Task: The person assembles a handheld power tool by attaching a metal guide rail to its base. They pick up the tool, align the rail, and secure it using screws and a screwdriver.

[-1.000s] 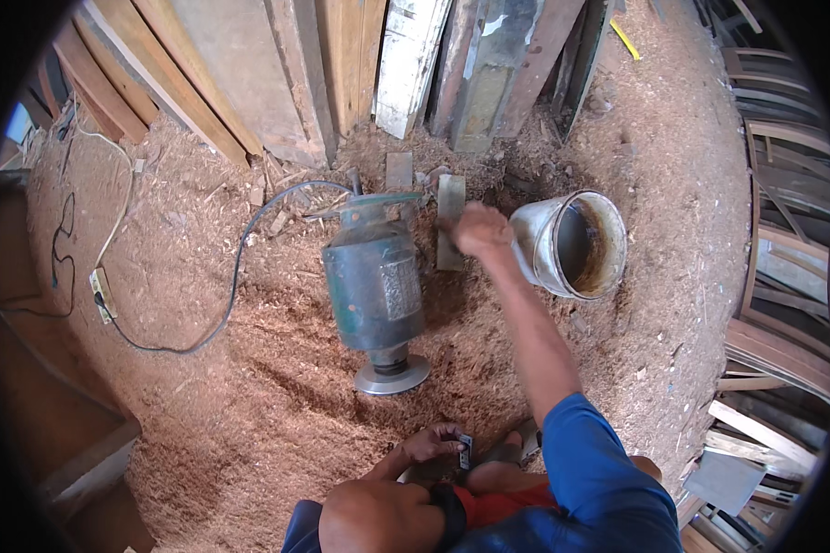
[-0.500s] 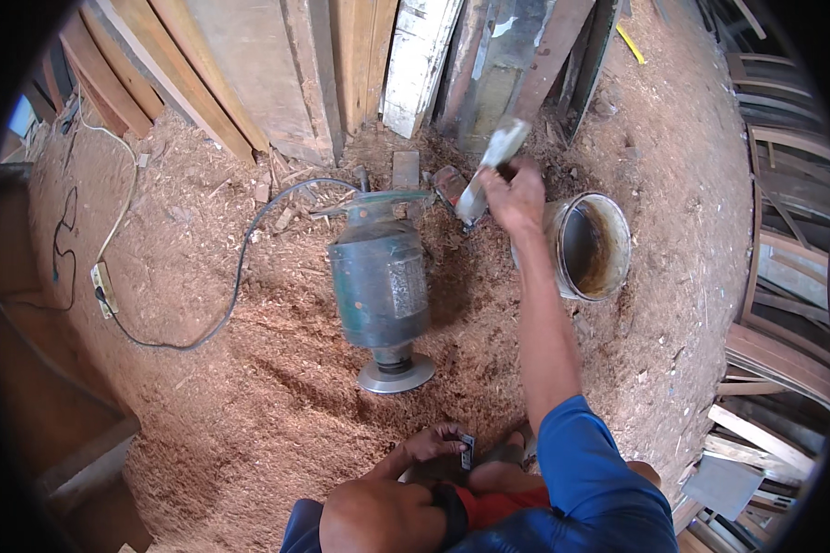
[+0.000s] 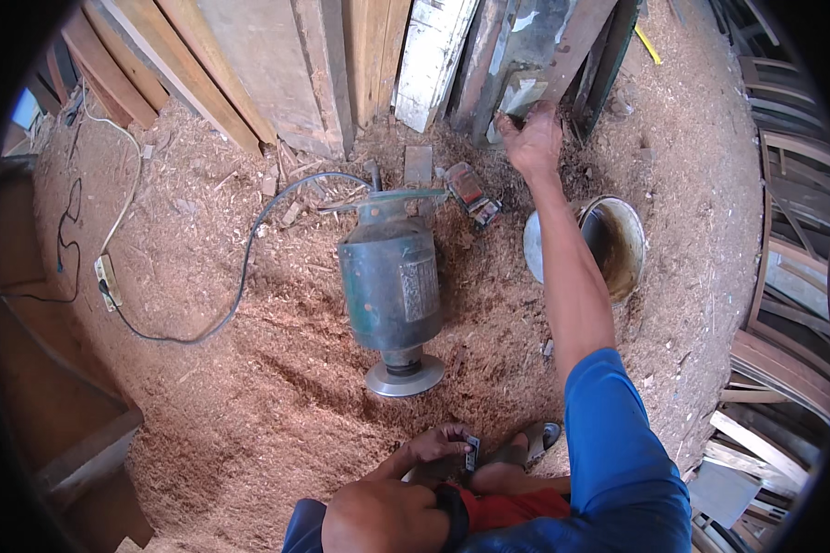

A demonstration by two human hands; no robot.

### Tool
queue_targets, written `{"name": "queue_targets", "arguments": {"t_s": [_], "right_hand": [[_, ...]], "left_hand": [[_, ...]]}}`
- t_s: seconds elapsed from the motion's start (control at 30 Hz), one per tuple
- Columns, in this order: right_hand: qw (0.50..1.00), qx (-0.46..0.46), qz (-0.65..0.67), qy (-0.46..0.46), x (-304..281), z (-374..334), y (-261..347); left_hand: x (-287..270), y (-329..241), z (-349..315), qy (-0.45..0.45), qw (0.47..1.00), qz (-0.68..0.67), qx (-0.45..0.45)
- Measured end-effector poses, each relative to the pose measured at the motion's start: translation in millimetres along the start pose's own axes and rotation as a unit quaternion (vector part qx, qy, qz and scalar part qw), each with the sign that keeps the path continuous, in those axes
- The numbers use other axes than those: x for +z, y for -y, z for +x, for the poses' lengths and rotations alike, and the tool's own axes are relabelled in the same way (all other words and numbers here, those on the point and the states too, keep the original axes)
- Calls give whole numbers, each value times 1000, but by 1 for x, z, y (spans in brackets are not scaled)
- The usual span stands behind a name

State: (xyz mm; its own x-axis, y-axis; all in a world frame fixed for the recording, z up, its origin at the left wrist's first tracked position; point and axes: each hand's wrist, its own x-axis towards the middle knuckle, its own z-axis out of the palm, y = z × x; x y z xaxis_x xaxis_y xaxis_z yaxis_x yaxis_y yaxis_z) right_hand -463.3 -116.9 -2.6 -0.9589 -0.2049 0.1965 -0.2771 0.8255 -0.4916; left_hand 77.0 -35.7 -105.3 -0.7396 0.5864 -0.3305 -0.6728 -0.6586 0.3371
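My right hand (image 3: 535, 145) reaches far out to the foot of the leaning boards, fingers closed round a pale, whitish flat block (image 3: 523, 94); part of the block is hidden by the fingers. Low in the picture, near my lap, my left hand (image 3: 438, 444) pinches a small flat metal piece (image 3: 471, 452) with dark marks. Between the hands a worn green-grey electric motor (image 3: 387, 286) lies on its side, a shiny round disc (image 3: 406, 377) on its shaft pointing toward me. A red and dark packet (image 3: 471, 192) lies on the ground beyond the motor's right side.
Wooden boards (image 3: 318, 83) lean along the far side. An open bucket (image 3: 638, 241) lies tipped under my right forearm. A black cable runs from the motor to a power strip (image 3: 107, 281) at left. Wood shavings (image 3: 203, 405) cover the ground. Stacked timber (image 3: 784, 369) lines the right.
My right hand has carried the whitish block away from above the packet, farther out to the boards. The packet now shows more fully. My left hand stays in much the same place.
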Motion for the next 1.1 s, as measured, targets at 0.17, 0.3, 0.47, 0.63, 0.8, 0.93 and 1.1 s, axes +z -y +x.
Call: {"name": "queue_targets", "arguments": {"t_s": [0.17, 0.3, 0.47, 0.63, 0.8, 0.93, 1.1], "right_hand": [[996, 51, -54, 41, -2, 6, 15], [986, 83, -95, 106, -15, 6, 29], [983, 110, -94, 110, -16, 7, 37], [996, 46, -78, -9, -11, 12, 24], [994, 76, -64, 52, -29, 21, 44], [994, 82, -78, 7, -21, 16, 44], [993, 92, -62, 30, -23, 23, 42]], "left_hand": [[-1, 1, 1, -5, 1000, -16, -10], [-2, -2, 1, 9, 1000, -16, -14], [0, -4, -1, 8, 1000, -18, -20], [-3, -4, 1, 19, 1000, 13, -1], [-4, -1, 1, 14, 1000, -2, -9], [-3, -6, 2, 20, 1000, -10, -19], [0, -10, 2, 16, 1000, -22, -16]]}}
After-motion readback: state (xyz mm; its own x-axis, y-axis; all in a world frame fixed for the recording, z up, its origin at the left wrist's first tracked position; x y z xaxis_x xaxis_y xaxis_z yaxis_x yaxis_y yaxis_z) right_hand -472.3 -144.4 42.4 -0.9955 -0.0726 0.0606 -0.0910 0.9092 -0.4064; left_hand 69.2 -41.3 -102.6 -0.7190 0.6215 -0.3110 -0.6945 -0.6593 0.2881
